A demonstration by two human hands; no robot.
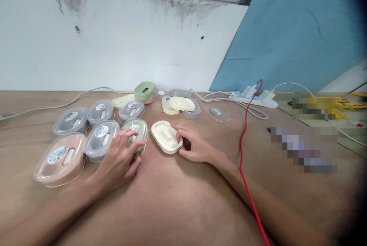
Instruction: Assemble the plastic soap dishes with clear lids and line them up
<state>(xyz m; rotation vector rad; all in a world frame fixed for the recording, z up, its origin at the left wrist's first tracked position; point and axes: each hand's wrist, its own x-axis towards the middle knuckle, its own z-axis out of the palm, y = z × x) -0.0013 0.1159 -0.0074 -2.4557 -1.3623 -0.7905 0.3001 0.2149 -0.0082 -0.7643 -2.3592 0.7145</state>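
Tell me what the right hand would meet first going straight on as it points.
The cream plastic tray, which the right hand appears to touch at its near edge; exact contact is unclear.

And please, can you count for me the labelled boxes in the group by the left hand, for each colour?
Grey boxes: 4
Green box: 1
Pink box: 1
Total: 6

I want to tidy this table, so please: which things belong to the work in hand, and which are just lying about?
Likely belonging:
cream oval piece
green lidded box
gray lidded boxes
pink lidded box
green slotted piece
loose clear lid
loose cream pieces

Likely just lying about:
red cable
white cables
power strip
yellow items
blurred item
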